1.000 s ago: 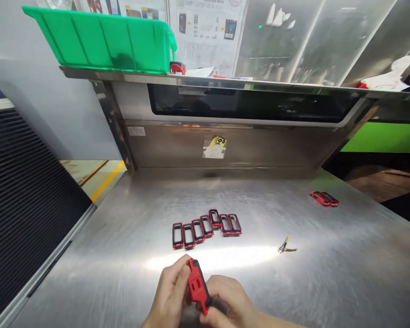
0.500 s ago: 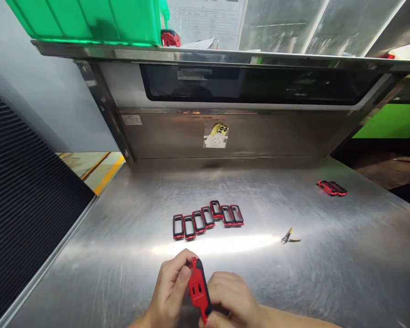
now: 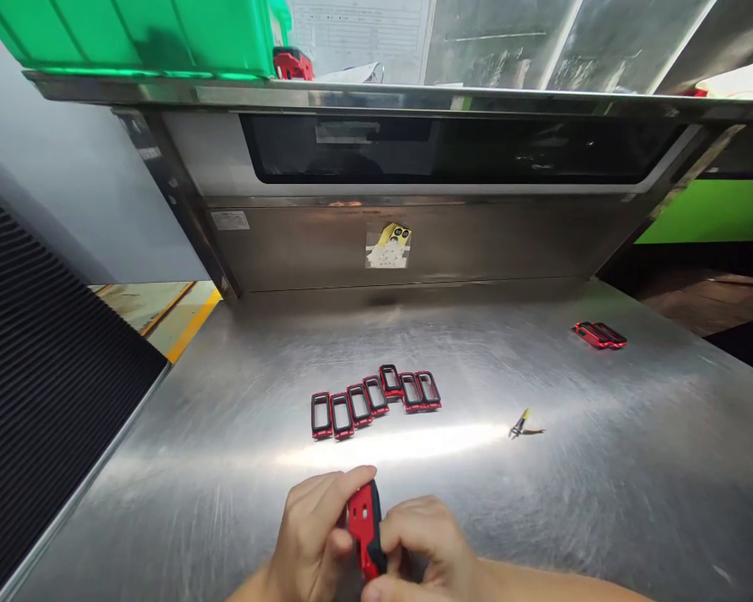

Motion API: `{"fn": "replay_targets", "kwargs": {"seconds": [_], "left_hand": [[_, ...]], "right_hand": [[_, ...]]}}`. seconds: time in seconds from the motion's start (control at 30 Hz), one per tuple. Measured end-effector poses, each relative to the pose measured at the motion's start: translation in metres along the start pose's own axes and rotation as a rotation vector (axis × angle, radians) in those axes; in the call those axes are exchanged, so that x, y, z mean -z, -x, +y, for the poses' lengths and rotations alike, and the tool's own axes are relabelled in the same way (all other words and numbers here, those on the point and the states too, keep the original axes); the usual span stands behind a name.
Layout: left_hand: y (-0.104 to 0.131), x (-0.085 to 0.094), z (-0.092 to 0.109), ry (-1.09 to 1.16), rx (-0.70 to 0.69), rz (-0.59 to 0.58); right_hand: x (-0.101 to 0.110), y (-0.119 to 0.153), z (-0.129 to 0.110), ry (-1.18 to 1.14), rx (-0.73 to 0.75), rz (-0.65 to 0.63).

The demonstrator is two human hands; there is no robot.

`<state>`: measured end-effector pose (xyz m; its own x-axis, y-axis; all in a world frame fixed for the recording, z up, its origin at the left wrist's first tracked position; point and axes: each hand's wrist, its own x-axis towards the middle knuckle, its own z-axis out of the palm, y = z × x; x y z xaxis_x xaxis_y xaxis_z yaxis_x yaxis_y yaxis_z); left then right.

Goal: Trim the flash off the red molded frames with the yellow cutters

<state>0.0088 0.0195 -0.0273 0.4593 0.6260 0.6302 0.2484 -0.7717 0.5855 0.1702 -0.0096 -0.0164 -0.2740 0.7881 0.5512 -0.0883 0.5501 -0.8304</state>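
Note:
Between my two hands, close to the front of the metal table, I hold a red and black plastic frame (image 3: 365,527) on its edge. My left hand (image 3: 317,527) grips its left side, with the index finger over the top end. My right hand (image 3: 423,539) pinches the lower right side, along the black rim. Beyond my hands lies a staggered row of several similar red and black frames (image 3: 359,405), flat with their openings showing. A small pair of cutters (image 3: 524,426) with a yellow handle rests to the right of that row.
More red and black frames (image 3: 599,334) lie at the table's right rear. The steel table (image 3: 213,493) ends at a back panel with a taped bag (image 3: 389,247) on it. Overhead runs a shelf (image 3: 376,99) carrying a green bin (image 3: 131,38). A black ribbed surface (image 3: 50,401) stands at left.
The held frame has turned, so another part of its red side faces me. My left index finger has moved onto its top end. The whole view has shifted slightly.

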Motion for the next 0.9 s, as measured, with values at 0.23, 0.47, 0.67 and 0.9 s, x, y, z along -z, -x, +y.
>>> {"fn": "replay_targets", "kwargs": {"seconds": [0.23,0.47,0.67,0.9], "left_hand": [[-0.013,0.001,0.009,-0.210,-0.128,-0.062],[-0.015,-0.001,0.013,-0.218,-0.093,-0.045],[-0.017,-0.002,0.019,-0.005,0.145,-0.125],[-0.017,-0.005,0.020,0.252,0.433,-0.181]], "right_hand": [[0.006,0.001,-0.009,-0.202,-0.359,-0.065],[0.008,-0.002,-0.011,-0.280,-0.536,-0.016],[0.009,-0.004,-0.010,-0.236,-0.539,0.009],[0.009,-0.006,-0.010,-0.192,-0.579,0.050]]}}
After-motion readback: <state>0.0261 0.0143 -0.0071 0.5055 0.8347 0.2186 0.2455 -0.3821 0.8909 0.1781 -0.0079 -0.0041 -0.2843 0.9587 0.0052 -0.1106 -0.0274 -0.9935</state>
